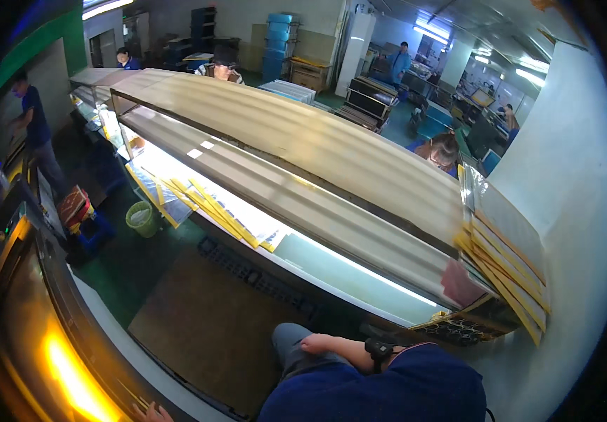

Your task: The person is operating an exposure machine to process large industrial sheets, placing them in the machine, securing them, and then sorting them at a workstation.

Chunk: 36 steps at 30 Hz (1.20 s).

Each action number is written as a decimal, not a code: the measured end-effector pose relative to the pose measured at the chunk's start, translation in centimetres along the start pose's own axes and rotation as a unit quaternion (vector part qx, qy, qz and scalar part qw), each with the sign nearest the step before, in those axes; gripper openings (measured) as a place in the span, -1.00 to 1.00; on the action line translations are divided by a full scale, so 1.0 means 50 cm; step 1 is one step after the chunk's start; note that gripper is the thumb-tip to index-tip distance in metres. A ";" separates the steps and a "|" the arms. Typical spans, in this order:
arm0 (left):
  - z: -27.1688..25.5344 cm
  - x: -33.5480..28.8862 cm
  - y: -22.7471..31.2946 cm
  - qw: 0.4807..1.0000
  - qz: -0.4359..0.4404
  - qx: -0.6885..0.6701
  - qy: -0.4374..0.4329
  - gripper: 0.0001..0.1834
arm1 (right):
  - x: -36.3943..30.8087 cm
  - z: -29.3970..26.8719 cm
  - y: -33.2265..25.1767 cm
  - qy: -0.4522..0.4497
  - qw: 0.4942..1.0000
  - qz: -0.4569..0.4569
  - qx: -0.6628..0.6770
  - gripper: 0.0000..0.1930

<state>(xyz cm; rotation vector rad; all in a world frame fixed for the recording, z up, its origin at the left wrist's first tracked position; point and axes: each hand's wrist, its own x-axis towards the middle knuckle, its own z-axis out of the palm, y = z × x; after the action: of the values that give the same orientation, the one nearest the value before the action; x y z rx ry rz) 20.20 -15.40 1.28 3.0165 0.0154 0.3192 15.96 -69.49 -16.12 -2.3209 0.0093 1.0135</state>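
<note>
At the lower edge my left hand (153, 413) shows only in part, its fingers apart beside the long machine (18, 302) with a bright orange glow. Nothing can be made out in that hand. My right hand (313, 343) rests on my grey-trousered leg (289, 335), its fingers looking curled in and holding nothing visible. A black band-like device (379, 350) sits on the right forearm. Ahead of me stands a long lit table (352, 271) under a ribbed, pale cover (275, 148). Yellow-edged clear sheets (212, 214) lie on its lit surface.
More yellow-edged sheets (507, 260) lean at the table's right end, by a reddish cloth (461, 281). A green bin (141, 218) and a red-topped stool-like thing (75, 205) stand left. A brown mat (198, 316) covers the floor. Several people work around the table and room.
</note>
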 end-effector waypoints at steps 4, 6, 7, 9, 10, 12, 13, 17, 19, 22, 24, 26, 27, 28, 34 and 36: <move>0.010 0.005 -0.009 1.000 -0.024 0.007 0.019 -0.72 | -0.005 -0.052 0.026 0.020 0.997 0.028 0.067 -0.60; -0.003 0.013 0.002 0.997 -0.065 -0.024 0.034 -0.75 | -0.040 -0.101 -0.008 0.008 0.995 0.023 0.095 -0.58; -0.006 0.020 0.008 0.997 -0.064 -0.022 0.036 -0.75 | -0.040 -0.117 -0.011 -0.018 0.996 0.006 0.086 -0.59; -0.006 0.041 0.018 0.989 -0.133 -0.046 -0.035 -0.76 | -0.063 -0.167 -0.052 -0.039 0.992 -0.006 0.119 -0.59; -0.049 0.063 0.066 0.977 -0.186 -0.078 -0.067 -0.76 | -0.065 -0.201 -0.075 -0.082 0.984 0.002 0.161 -0.59; -0.006 0.056 0.066 0.979 -0.174 0.075 -0.080 -0.67 | -0.039 -0.235 -0.103 -0.081 0.987 -0.035 0.133 -0.59; 0.002 0.047 0.085 0.978 -0.170 0.107 -0.051 -0.63 | -0.030 -0.259 -0.127 -0.084 0.989 -0.069 0.100 -0.59; 0.080 0.074 0.086 0.920 -0.266 -0.286 -0.022 -0.63 | 0.035 -0.312 -0.237 -0.164 0.974 -0.128 0.089 -0.51; 0.178 0.049 -0.008 0.872 -0.295 -0.389 0.025 -0.63 | 0.086 -0.297 -0.289 -0.192 0.969 -0.127 0.085 -0.46; -0.021 0.250 0.040 0.833 -0.402 -0.367 0.098 -0.71 | 0.154 -0.304 -0.316 -0.200 0.970 -0.112 0.080 -0.48; -0.117 0.306 -0.071 0.866 -0.372 -0.203 0.267 -0.69 | 0.179 -0.341 -0.371 -0.232 0.968 -0.100 0.001 -0.50; -0.329 0.421 -0.108 0.905 -0.233 0.011 0.357 -0.70 | 0.248 -0.325 -0.337 -0.217 0.972 -0.072 0.048 -0.58; -0.438 0.456 -0.146 0.892 -0.175 0.105 0.404 -0.67 | 0.283 -0.328 -0.342 -0.212 0.967 -0.113 0.084 -0.67; -0.547 0.513 -0.132 0.861 -0.168 0.172 0.447 -0.62 | 0.320 -0.339 -0.347 -0.202 0.968 -0.122 0.082 -0.68; -0.813 0.633 -0.315 0.834 -0.238 0.305 0.394 -0.50 | 0.585 -0.367 -0.562 -0.184 0.965 -0.182 -0.046 -0.73; -0.819 0.637 -0.339 0.856 -0.308 0.229 0.347 -0.53 | 0.679 -0.369 -0.636 -0.170 0.960 -0.211 -0.075 -0.75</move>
<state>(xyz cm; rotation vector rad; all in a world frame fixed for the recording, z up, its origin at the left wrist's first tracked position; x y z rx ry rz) 42.82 6.49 45.89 2.8705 1.2286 1.4523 59.77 -45.55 -12.50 -2.1143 -0.6911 1.1971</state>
